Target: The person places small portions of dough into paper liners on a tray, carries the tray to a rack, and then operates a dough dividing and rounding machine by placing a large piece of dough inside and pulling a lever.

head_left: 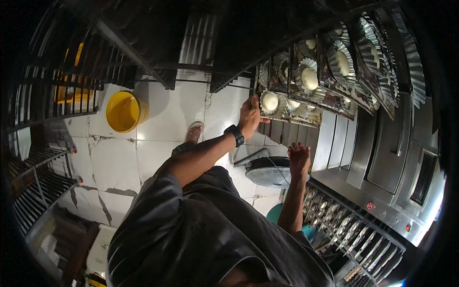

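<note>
My left hand point(249, 118) grips the left end of a dark, worn baking tray point(311, 119), the lowest of the trays showing at the upper right. Pale dough balls point(270, 101) sit in fluted metal moulds on it. My right hand point(300, 160) is held below and to the right of that tray, apart from it, with its fingers partly bent and nothing seen in them. Above the gripped tray, more trays hold fluted moulds point(343, 63) with dough. A black band circles my left wrist.
A steel oven point(382, 158) stands at the right. Below it, a rack point(354, 239) holds several filled trays. A round floor fan point(270, 172) is near my legs. On the cracked tile floor stands a yellow bucket point(125, 112); metal racks point(43, 177) line the left.
</note>
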The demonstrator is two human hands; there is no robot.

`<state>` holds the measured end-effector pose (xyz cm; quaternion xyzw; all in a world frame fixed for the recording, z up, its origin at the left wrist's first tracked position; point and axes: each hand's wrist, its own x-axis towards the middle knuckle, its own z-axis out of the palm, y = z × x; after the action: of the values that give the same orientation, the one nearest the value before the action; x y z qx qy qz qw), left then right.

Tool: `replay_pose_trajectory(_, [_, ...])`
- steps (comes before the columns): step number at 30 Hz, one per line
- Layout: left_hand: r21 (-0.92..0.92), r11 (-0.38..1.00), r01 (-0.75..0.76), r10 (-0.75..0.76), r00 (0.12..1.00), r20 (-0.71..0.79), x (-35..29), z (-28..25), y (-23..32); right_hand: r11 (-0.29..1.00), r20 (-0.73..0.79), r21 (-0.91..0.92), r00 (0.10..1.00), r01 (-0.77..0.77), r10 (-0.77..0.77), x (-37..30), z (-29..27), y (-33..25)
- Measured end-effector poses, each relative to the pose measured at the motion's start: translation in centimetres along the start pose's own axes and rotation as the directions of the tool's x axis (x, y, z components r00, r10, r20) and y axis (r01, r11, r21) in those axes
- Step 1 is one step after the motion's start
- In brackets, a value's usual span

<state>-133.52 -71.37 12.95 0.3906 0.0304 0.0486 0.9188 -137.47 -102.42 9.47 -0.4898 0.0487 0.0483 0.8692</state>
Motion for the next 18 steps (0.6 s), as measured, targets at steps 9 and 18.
replay_pose_trajectory(9, [0.074, 0.997, 0.023, -0.023, 1.000, -0.003, 0.5, 1.0, 1.1, 1.000, -0.243, 0.006, 0.970, -0.022, 0.023, -11.4, -2.4, 5.1])
replay_pose_trajectory(18, [0.122, 0.992, 0.028, -0.042, 0.992, 0.119, 3.8, -2.7, -2.5, 0.996, -0.490, 0.084, 0.870, -0.019, 0.058, -22.3, -1.2, 13.7])
